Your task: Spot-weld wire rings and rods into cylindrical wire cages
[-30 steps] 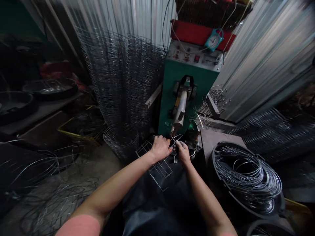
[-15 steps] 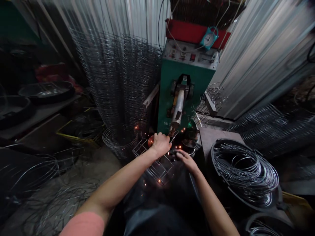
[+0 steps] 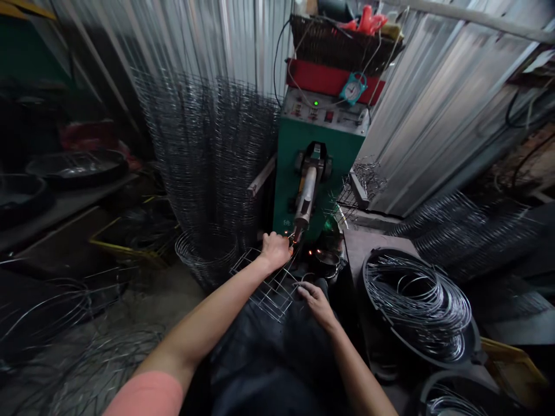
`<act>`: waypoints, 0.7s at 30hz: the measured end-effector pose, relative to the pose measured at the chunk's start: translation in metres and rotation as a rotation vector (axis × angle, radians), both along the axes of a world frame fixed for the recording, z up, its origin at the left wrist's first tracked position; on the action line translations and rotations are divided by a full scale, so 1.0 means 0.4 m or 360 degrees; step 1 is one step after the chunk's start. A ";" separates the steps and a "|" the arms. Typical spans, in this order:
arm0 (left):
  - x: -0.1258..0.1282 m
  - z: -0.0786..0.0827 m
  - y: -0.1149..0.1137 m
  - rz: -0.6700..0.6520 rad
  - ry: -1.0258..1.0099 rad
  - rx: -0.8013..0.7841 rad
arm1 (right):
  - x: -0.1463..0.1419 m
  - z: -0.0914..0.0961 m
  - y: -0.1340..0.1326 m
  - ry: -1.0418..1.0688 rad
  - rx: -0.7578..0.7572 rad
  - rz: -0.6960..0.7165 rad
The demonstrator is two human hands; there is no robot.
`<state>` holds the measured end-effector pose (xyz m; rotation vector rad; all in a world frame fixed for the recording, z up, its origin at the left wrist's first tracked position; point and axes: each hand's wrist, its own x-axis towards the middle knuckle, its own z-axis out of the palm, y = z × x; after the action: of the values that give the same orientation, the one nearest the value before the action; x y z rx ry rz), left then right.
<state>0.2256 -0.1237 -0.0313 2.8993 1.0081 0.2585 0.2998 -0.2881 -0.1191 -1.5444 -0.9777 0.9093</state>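
My left hand [image 3: 276, 253] is closed on the far part of a wire grid [image 3: 277, 304], right beside the electrode tip [image 3: 299, 230] of a green spot welder [image 3: 291, 156]. A few orange sparks glow at the tip and to its right. Lower and to the right, my right hand [image 3: 315, 299] has its thumb and fingers pinched at the grid's right edge. Tilted above my dark-clothed lap, the grid shows its crossed wires between both arms. My left fingers partly hide its far end.
Tall stacks of wire rings [image 3: 203, 156] stand left of the welder. A black tub [image 3: 368, 289] of loose wire hoops [image 3: 427, 306] is on the right, with another tub [image 3: 427, 384] nearer. Wire hoops lie on the left floor. A blue clock [image 3: 352, 88] hangs on the welder.
The view has shifted, bringing in more above the welder. Fewer sparks are flying, and a green lamp on the panel is lit. My right hand has come to the grid's edge.
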 end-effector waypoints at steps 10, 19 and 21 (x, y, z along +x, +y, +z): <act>-0.288 -0.099 -0.057 -0.0396 -0.0578 0.0253 | -0.076 0.038 -0.017 0.0329 -0.0021 -0.0128; -0.508 -0.324 -0.187 -0.0874 -0.0494 0.0374 | -0.149 0.161 -0.051 0.1006 -0.0229 -0.0278; -0.499 -0.324 -0.183 -0.0967 -0.0546 0.0357 | -0.160 0.175 -0.057 0.1020 -0.0204 -0.0267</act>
<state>0.0258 -0.1967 -0.1608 3.0210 0.0366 0.8231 0.2357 -0.3109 -0.0491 -1.2819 -0.3322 1.2542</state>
